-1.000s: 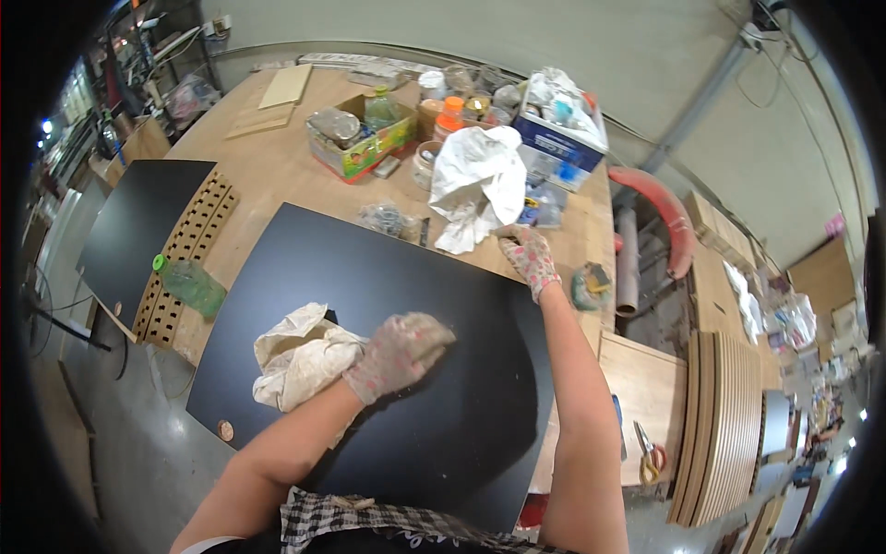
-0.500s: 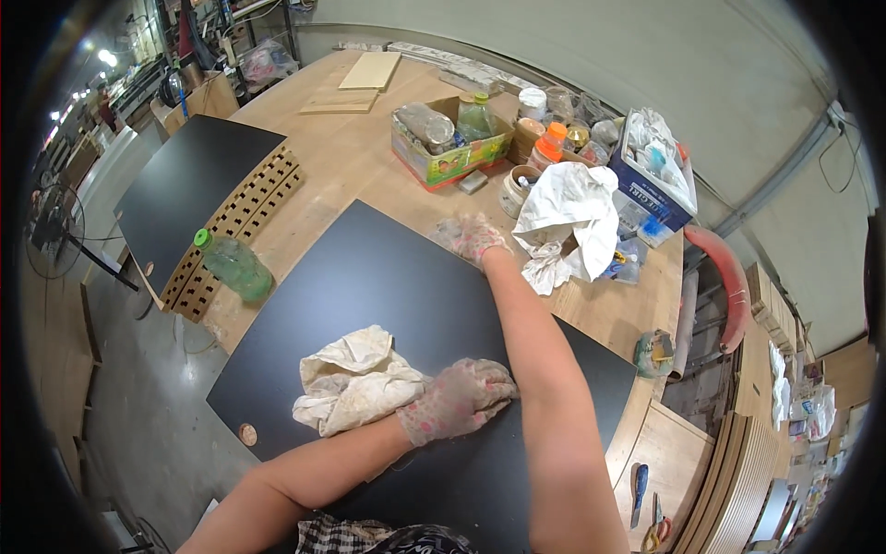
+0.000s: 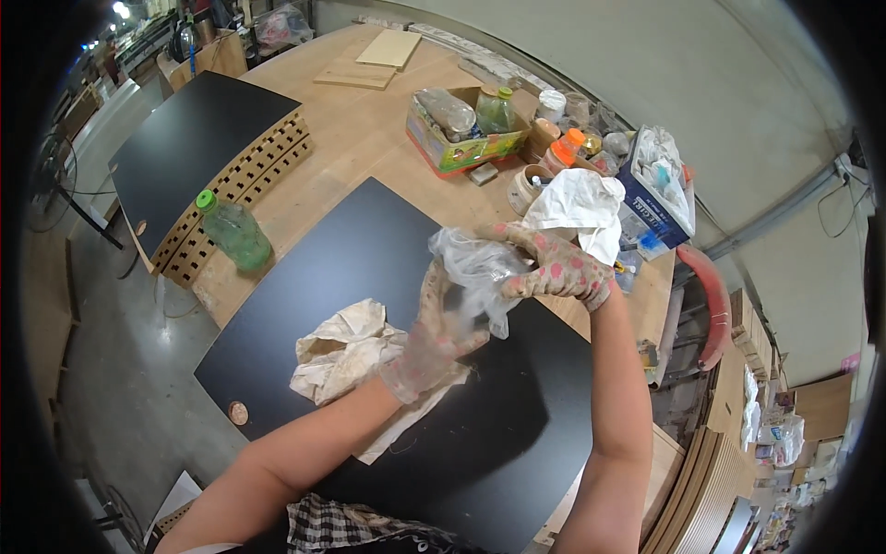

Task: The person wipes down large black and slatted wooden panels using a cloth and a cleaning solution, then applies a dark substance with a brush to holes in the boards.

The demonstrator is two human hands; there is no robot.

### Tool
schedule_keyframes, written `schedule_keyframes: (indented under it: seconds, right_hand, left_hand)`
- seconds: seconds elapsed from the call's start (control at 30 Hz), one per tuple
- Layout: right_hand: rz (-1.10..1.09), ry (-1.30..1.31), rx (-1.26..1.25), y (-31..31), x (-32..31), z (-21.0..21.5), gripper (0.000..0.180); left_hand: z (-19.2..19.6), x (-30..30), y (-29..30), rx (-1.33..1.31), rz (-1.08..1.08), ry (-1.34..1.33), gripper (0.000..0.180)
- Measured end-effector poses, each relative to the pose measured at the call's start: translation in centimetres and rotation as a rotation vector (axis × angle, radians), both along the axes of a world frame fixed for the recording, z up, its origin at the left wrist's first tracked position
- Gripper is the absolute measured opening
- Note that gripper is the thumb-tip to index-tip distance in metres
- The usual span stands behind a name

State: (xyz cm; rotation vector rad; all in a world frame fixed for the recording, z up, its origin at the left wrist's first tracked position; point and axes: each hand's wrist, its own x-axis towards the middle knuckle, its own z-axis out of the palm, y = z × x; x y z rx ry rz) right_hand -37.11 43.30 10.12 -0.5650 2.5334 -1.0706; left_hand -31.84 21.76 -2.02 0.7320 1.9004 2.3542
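Note:
A crumpled clear plastic bag point(image 3: 475, 272) is up above a black panel point(image 3: 323, 268). My right hand point(image 3: 563, 268), in a pale glove with pink dots, grips the bag between thumb and fingers. Close against the bag's left side is my left hand point(image 3: 425, 342), in a similar stained glove, its thumb and fingers spread apart in a curve. Whether it touches the bag is hard to tell. Beneath the left wrist and beside it, a crumpled off-white cloth point(image 3: 341, 351) lies on the panel, partly hidden by that hand.
A green-capped plastic bottle point(image 3: 233, 231) stands left of the panel, by a second black panel point(image 3: 198, 138) and perforated strips point(image 3: 231, 198). Toward the back are a carton point(image 3: 471, 152) of bottles, an orange-capped bottle point(image 3: 565, 148), a white cloth point(image 3: 581, 208) and a blue box point(image 3: 646, 217).
My right hand has come back from the panel's far edge and now holds the plastic bag. My left hand has risen from the panel to the bag, its fingers spreading.

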Motion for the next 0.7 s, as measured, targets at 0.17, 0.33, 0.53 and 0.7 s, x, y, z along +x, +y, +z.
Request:
schedule_keyframes:
  seconds: [0.17,0.33,0.53,0.7]
  right_hand:
    - [-0.504,-0.261,-0.405,2.9,-2.6,-5.2,0.057]
    - [-0.517,0.503,0.81,7.6,-6.8,-20.7,0.041]
    - [-0.364,0.125,0.942,10.8,-6.4,-25.8,0.041]
    - [-0.185,0.168,0.913,12.0,-8.8,-25.1,0.042]
  left_hand:
    - [0.5,0.4,-0.7,-0.283,-0.293,-0.004,0.067]
    - [0.1,1.0,0.0,-0.057,-0.371,-0.282,0.082]
    - [-1.5,0.5,0.8,0.041,-0.41,-0.203,0.104]
    - [0.4,0.9,0.2,-0.027,-0.314,-0.055,0.102]
